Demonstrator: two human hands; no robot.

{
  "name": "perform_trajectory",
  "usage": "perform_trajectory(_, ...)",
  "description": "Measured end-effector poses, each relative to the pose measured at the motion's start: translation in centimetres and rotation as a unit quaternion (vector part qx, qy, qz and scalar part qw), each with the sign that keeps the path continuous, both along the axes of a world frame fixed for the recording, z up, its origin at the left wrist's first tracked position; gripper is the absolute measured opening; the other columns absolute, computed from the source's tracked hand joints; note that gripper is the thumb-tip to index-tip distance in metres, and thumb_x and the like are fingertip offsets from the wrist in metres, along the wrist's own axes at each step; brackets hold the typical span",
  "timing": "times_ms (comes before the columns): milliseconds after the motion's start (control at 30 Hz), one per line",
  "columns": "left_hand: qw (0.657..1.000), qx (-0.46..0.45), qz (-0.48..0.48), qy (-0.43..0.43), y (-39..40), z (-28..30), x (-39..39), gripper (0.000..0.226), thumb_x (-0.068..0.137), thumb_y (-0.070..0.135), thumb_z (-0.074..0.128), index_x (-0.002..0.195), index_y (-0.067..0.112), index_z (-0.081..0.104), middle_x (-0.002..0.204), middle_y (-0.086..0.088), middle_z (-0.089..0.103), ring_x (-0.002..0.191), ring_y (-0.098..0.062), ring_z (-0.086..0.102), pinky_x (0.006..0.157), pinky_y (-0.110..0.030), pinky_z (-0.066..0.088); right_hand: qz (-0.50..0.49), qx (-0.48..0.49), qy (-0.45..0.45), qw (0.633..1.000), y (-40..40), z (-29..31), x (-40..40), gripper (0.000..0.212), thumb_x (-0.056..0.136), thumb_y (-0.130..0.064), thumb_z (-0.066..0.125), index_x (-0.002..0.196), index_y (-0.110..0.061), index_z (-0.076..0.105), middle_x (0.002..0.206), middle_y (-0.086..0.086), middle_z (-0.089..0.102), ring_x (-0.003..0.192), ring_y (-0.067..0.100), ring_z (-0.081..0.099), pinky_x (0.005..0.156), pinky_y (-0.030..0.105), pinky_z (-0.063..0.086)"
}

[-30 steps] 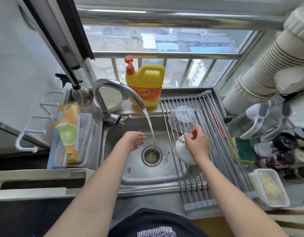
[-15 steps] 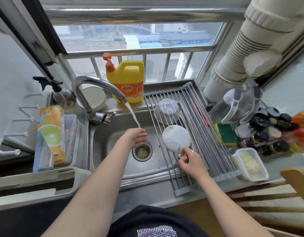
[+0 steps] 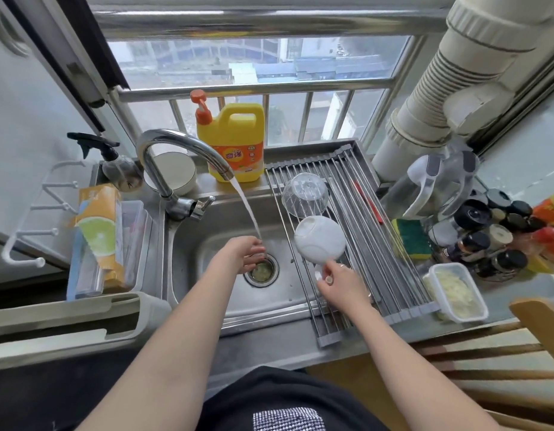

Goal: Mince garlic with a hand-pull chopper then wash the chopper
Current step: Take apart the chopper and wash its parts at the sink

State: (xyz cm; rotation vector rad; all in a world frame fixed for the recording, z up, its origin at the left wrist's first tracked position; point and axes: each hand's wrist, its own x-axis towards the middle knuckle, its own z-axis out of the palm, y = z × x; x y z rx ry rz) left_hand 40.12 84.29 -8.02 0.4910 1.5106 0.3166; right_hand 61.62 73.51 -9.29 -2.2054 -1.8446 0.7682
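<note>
A big steel sink (image 3: 213, 293) sits under the window. A curved tap (image 3: 179, 157) is on, and water (image 3: 249, 209) runs down into the sink. A roll-up drying rack (image 3: 378, 244) lies over the right side of the sink. A yellow dish soap bottle (image 3: 235, 141) stands behind the sink on the ledge.

The clear chopper bowl (image 3: 305, 194) sits upside down on the rack. Just in front of it lies the white chopper lid (image 3: 320, 239), also on the rack. A small plastic box of minced garlic (image 3: 454, 290) rests on the counter to the right of the rack. A green and yellow sponge (image 3: 412, 237) lies near the jars.

The left hand (image 3: 246, 251) is under the water, above the drain, with its fingers loosely curled and holding nothing. The right hand (image 3: 338, 279) pinches a small white part beside the lid's near edge.
</note>
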Motion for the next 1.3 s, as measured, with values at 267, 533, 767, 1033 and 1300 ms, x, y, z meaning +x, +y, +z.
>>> perform_trajectory(267,0.982,0.007,-0.186,0.033,-3.0,-1.9,4.1,0.013,0.097,0.019,0.046,0.105,0.009,0.051,0.087,-0.002,0.059,0.069,-0.012,0.057,0.071,-0.026,0.043,-0.016,0.048,0.009,0.999,-0.7,-0.7,0.9,0.012,0.088,-0.015,0.051,0.098,-0.018,0.058,0.091,-0.003,0.050,0.082,0.013,0.050,0.061,0.021,0.037)
perform_trajectory(533,0.991,-0.002,-0.135,0.005,-7.1,-3.7,9.2,0.026,0.093,0.000,0.044,0.070,0.011,0.046,0.057,-0.003,0.052,0.040,-0.011,0.046,0.039,-0.015,0.032,0.002,0.063,0.005,0.998,-0.1,-0.9,1.3,0.011,0.087,-0.014,0.056,0.097,-0.016,0.060,0.091,-0.003,0.051,0.083,0.015,0.051,0.067,0.027,0.044)
perform_trajectory(767,0.993,0.066,-0.088,0.050,-6.2,-4.1,7.7,0.014,0.095,0.005,0.045,0.083,0.010,0.050,0.081,-0.007,0.062,0.049,-0.009,0.052,0.044,-0.020,0.038,0.027,0.045,-0.010,0.999,0.4,-0.9,-0.2,0.015,0.084,-0.028,0.057,0.098,-0.022,0.054,0.096,-0.006,0.053,0.090,0.015,0.051,0.070,0.030,0.045)
perform_trajectory(1033,0.996,0.026,-0.061,0.053,-3.1,-4.5,1.9,0.017,0.091,0.012,0.048,0.075,0.016,0.052,0.073,-0.005,0.059,0.056,-0.014,0.057,0.055,-0.023,0.042,0.075,0.132,0.016,0.988,5.2,0.1,-6.7,0.012,0.083,-0.017,0.055,0.094,-0.013,0.059,0.091,0.005,0.061,0.088,0.025,0.055,0.070,0.035,0.042)
perform_trajectory(1300,0.988,0.041,0.081,0.121,0.0,-6.8,-7.8,0.025,0.091,0.002,0.048,0.070,0.015,0.045,0.060,-0.003,0.042,0.047,-0.014,0.037,0.044,-0.016,0.021,0.024,-0.088,0.099,0.991,13.9,-5.0,-13.7,0.035,0.088,0.001,0.040,0.117,-0.008,0.057,0.120,0.014,0.058,0.113,0.032,0.053,0.088,0.033,0.043)
